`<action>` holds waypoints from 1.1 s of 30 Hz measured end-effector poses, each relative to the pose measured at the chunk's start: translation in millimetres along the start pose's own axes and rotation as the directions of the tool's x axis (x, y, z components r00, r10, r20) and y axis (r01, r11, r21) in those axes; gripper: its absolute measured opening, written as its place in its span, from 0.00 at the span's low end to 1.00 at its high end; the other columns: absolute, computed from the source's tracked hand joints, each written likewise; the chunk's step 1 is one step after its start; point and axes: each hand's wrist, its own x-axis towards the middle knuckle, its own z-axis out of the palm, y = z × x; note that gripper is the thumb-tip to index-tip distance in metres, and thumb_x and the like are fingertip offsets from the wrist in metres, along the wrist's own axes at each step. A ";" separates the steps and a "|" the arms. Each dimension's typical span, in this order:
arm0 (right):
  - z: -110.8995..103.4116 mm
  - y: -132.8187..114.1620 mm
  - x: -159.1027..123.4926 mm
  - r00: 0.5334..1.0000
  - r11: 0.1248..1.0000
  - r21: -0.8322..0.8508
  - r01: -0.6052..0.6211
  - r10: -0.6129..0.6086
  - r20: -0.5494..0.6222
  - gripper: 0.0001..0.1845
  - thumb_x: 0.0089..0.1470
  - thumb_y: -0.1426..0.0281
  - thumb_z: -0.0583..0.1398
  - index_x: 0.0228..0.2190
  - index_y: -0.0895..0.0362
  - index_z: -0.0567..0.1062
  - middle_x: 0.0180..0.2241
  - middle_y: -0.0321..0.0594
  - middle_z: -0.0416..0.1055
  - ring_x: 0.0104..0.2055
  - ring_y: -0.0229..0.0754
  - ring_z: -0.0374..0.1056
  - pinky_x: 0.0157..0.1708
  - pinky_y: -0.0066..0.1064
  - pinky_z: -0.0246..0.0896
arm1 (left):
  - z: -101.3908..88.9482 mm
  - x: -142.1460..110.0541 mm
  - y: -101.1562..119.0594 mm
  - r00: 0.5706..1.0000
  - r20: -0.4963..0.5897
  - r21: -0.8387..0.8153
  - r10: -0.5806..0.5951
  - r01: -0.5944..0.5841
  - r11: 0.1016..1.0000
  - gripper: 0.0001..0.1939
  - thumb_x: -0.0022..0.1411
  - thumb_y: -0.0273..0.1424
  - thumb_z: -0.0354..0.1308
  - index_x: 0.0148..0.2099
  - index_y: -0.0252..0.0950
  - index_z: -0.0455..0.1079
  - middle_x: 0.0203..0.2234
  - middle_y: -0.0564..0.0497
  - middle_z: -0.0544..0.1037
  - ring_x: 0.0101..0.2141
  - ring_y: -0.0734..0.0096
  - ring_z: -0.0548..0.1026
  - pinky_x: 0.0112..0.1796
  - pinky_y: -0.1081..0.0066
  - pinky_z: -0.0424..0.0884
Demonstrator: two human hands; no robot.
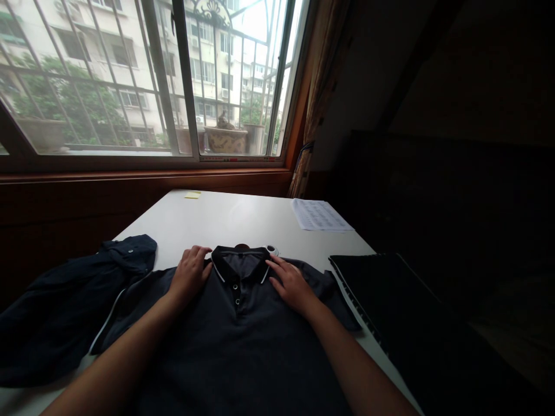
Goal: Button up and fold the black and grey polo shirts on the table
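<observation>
A dark polo shirt [243,346] lies front side up and spread out on the white table [225,216]. Its black collar [221,261] has thin white edging, and two light buttons show on the placket. On the shirt's left shoulder area, right beside the collar, rests my left hand [189,270], thumb apart from the fingers. My right hand [291,284] lies on the other side with fingers spread, the fingertips touching the collar edge. Both hands are open, and neither grips the cloth visibly.
A crumpled dark garment [82,294] lies at the left, and dark cloth [381,289] covers the right edge. Behind the collar is a small white round object [272,249]. Printed sheets [321,215] and a yellow notepad [192,195] lie farther back, below a barred window [225,86].
</observation>
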 end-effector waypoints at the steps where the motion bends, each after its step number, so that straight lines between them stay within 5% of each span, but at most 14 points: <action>1: -0.8 -0.7 -0.3 1.000 1.000 0.004 0.007 -0.007 -0.018 0.26 0.62 0.70 0.57 0.61 0.50 0.66 0.64 0.45 0.61 0.65 0.49 0.59 0.64 0.50 0.54 | -1.5 0.1 1.4 1.000 -0.021 0.008 0.003 -0.003 1.000 0.10 0.65 0.30 0.55 0.49 0.38 0.68 0.43 0.44 0.72 0.44 0.52 0.69 0.46 0.53 0.71; 6: -5.9 -3.7 -1.5 0.998 0.998 0.030 0.060 -0.060 -0.022 0.20 0.62 0.69 0.58 0.56 0.51 0.72 0.60 0.45 0.67 0.62 0.48 0.62 0.64 0.46 0.56 | -7.5 1.4 9.2 0.986 0.073 -0.095 0.150 -0.143 0.985 0.05 0.65 0.27 0.54 0.43 0.40 0.69 0.38 0.48 0.74 0.41 0.58 0.71 0.43 0.59 0.73; 12: -7.1 -10.8 -1.3 0.979 0.993 -0.004 0.117 -0.115 0.171 0.26 0.66 0.65 0.55 0.63 0.51 0.65 0.67 0.44 0.58 0.68 0.48 0.55 0.68 0.51 0.46 | -1.8 -2.8 19.2 0.901 0.226 -0.192 0.370 -0.331 0.924 0.15 0.71 0.30 0.51 0.57 0.42 0.70 0.50 0.47 0.77 0.50 0.61 0.73 0.53 0.59 0.71; 18: -8.7 -15.5 -0.9 0.964 0.995 -0.030 0.093 -0.083 0.254 0.28 0.67 0.57 0.53 0.65 0.47 0.62 0.69 0.40 0.53 0.71 0.50 0.47 0.68 0.55 0.42 | 4.1 -8.5 19.6 0.865 0.342 -0.139 0.367 -0.339 0.930 0.25 0.73 0.39 0.49 0.69 0.48 0.57 0.67 0.49 0.62 0.65 0.58 0.61 0.63 0.53 0.60; 23: -8.0 -16.5 -3.3 0.968 0.996 -0.041 0.081 -0.068 0.243 0.29 0.66 0.56 0.54 0.66 0.45 0.60 0.70 0.39 0.51 0.72 0.51 0.45 0.68 0.56 0.40 | 7.3 -11.3 16.9 0.860 0.374 -0.137 0.346 -0.318 0.938 0.28 0.74 0.42 0.47 0.72 0.49 0.51 0.69 0.49 0.57 0.68 0.57 0.55 0.66 0.50 0.51; 27: -8.9 -18.6 -4.7 0.982 0.996 -0.038 0.079 -0.071 0.177 0.28 0.65 0.58 0.57 0.64 0.46 0.63 0.68 0.42 0.57 0.70 0.52 0.50 0.68 0.55 0.44 | 3.4 -10.2 20.2 0.877 0.299 -0.134 0.377 -0.352 0.926 0.25 0.71 0.40 0.52 0.67 0.43 0.60 0.65 0.44 0.64 0.64 0.53 0.61 0.62 0.49 0.59; 30: -11.6 -21.4 -4.9 0.989 0.994 -0.006 0.110 -0.109 0.104 0.25 0.62 0.62 0.60 0.59 0.50 0.69 0.62 0.45 0.64 0.65 0.51 0.58 0.66 0.51 0.50 | -2.9 -8.8 26.1 0.892 0.216 -0.128 0.396 -0.376 0.918 0.12 0.69 0.35 0.56 0.52 0.39 0.71 0.52 0.43 0.73 0.52 0.54 0.69 0.55 0.52 0.67; 33: -13.6 -23.7 -4.9 0.989 0.990 0.031 0.135 -0.137 0.056 0.19 0.60 0.66 0.61 0.53 0.51 0.74 0.55 0.46 0.70 0.59 0.49 0.64 0.62 0.46 0.59 | -8.9 -7.6 33.1 0.839 0.242 -0.157 0.487 -0.461 0.873 0.07 0.70 0.31 0.53 0.43 0.40 0.72 0.41 0.46 0.75 0.42 0.60 0.70 0.48 0.56 0.70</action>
